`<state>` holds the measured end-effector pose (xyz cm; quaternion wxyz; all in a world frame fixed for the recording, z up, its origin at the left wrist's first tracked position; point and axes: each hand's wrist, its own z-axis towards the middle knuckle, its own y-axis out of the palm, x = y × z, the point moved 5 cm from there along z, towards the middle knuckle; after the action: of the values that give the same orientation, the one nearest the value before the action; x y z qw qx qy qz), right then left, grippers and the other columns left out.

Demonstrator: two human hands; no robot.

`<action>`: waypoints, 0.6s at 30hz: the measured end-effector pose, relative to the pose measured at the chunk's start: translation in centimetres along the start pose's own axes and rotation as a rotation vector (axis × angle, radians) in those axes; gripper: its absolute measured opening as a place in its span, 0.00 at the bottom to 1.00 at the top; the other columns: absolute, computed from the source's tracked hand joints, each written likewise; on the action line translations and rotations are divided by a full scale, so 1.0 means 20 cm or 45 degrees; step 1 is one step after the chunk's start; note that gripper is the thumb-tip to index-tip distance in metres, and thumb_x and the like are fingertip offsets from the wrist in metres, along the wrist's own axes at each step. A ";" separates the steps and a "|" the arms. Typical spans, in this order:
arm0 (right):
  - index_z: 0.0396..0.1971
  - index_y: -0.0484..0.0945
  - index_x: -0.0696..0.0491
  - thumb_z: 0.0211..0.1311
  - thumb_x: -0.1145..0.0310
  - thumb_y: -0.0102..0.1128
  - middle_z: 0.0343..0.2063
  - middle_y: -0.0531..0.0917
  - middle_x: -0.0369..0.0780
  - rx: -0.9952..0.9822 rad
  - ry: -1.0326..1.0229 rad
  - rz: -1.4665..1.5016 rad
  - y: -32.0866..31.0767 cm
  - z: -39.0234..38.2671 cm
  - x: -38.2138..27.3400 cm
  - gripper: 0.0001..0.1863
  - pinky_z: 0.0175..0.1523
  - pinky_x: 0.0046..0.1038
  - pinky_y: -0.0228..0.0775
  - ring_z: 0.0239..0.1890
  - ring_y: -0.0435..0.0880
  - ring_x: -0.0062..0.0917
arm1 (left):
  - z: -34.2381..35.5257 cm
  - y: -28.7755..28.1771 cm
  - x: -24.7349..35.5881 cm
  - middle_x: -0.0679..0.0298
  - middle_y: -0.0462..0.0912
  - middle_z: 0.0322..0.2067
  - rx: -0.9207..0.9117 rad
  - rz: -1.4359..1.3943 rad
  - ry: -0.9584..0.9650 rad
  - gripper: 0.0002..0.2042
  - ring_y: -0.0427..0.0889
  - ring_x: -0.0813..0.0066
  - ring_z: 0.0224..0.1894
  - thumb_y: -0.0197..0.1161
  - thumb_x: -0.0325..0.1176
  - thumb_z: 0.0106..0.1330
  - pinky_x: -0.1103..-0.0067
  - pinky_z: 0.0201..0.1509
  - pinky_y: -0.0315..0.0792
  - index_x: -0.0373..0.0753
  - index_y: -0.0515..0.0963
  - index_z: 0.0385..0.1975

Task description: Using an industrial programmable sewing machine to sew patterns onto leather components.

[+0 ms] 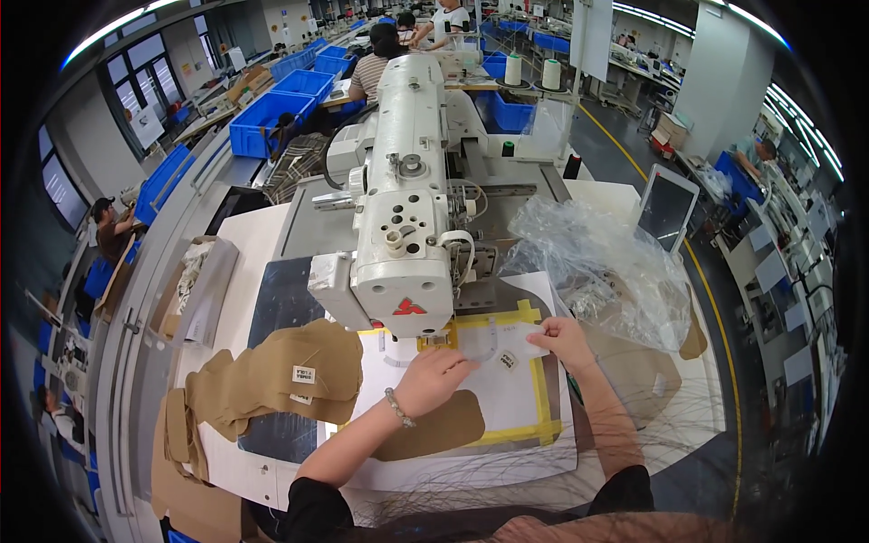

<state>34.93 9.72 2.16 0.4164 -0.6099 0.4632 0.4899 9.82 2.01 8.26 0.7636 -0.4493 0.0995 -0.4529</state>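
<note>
A sewing machine (398, 217) blocks our eleven o'clock, clear plastic (625, 281) two; left hand (427, 380) flat near brown cloth (444, 425) — right hand (563, 342) curled, grip we can't tell.

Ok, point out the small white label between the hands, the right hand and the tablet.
Small white label (509, 361): head view, its printed middle.
Right hand (565, 344): head view, back of the hand.
Tablet (667, 207): head view, its dark screen.

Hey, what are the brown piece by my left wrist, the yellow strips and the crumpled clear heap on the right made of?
Brown piece: probably fabric, matte, with no shine; weave too fine to see.
Yellow strips: likely adhesive tape, flat and straight-edged along the white sheet.
Clear heap: apparently thin plastic film, glossy, see-through and wrinkled.
</note>
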 end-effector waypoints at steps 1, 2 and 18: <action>0.23 0.79 0.58 0.52 0.72 0.70 0.20 0.81 0.34 -0.001 0.002 0.001 0.02 -0.01 -0.01 0.08 0.27 0.16 0.64 0.23 0.75 0.11 | 0.02 0.02 0.00 0.66 0.79 0.35 -0.002 -0.001 -0.002 0.14 0.78 0.68 0.36 0.62 0.27 0.51 0.74 0.38 0.70 0.44 0.78 0.40; 0.24 0.79 0.58 0.51 0.72 0.70 0.21 0.81 0.33 -0.045 0.068 0.074 0.05 -0.03 -0.02 0.08 0.27 0.15 0.63 0.23 0.75 0.11 | 0.06 0.03 0.03 0.67 0.78 0.35 0.015 0.079 0.145 0.15 0.78 0.71 0.36 0.60 0.28 0.51 0.75 0.38 0.70 0.43 0.78 0.40; 0.35 0.80 0.54 0.50 0.70 0.69 0.31 0.79 0.37 0.468 -0.627 -1.005 0.11 0.01 -0.17 0.12 0.44 0.29 0.71 0.38 0.79 0.27 | -0.18 0.13 -0.15 0.58 0.81 0.47 -0.154 0.072 0.237 0.09 0.83 0.65 0.44 0.57 0.29 0.57 0.75 0.45 0.80 0.36 0.77 0.37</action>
<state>32.49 9.88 5.41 0.7676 -0.5215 0.1639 0.3346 7.61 2.78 3.47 0.7351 -0.4476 0.2097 -0.4640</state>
